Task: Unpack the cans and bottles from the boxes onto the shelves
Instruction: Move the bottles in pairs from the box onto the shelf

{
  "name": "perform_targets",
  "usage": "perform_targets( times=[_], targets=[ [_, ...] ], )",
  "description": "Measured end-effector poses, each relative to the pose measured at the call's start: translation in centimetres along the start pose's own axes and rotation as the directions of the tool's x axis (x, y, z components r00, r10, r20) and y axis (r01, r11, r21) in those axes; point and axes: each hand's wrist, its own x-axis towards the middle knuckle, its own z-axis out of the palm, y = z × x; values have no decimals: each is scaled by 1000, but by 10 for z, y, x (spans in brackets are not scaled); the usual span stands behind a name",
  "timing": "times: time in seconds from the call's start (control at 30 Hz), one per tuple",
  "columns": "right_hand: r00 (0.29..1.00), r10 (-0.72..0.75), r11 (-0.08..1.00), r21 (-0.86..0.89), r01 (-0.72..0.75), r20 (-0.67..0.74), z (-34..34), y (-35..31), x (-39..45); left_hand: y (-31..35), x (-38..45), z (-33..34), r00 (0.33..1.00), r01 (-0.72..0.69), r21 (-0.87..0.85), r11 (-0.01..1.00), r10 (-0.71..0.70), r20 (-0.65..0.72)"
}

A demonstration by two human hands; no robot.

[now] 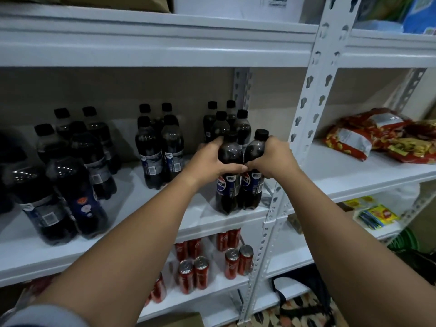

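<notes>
Two dark cola bottles with black caps stand side by side at the front right of the white middle shelf [165, 208]. My left hand [207, 161] grips the left bottle [228, 185] around its shoulder. My right hand [273, 159] grips the right bottle [253, 187] the same way, and the thumbs meet between them. Behind them stands a cluster of several more bottles [226, 121]. Other bottle groups stand at the middle [158, 147] and the left [63, 175] of the same shelf.
Red cans [193, 272] stand in pairs on the shelf below. A white perforated upright [304, 119] rises just right of my hands. Red and yellow snack packs [368, 138] lie on the right-hand shelf. Cardboard boxes sit on the top shelf [141, 41].
</notes>
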Motion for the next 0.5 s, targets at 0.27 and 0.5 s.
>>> perform_targets(
  times=[0.27, 0.5],
  targets=[
    [1000, 5, 1000, -11, -5, -7, 13, 4, 11, -10, -4, 19, 994, 22, -91, 996, -31, -101],
    [983, -51, 895, 429, 123, -175, 74, 42, -25, -39, -44, 47, 984, 84, -156, 984, -107, -142]
  ],
)
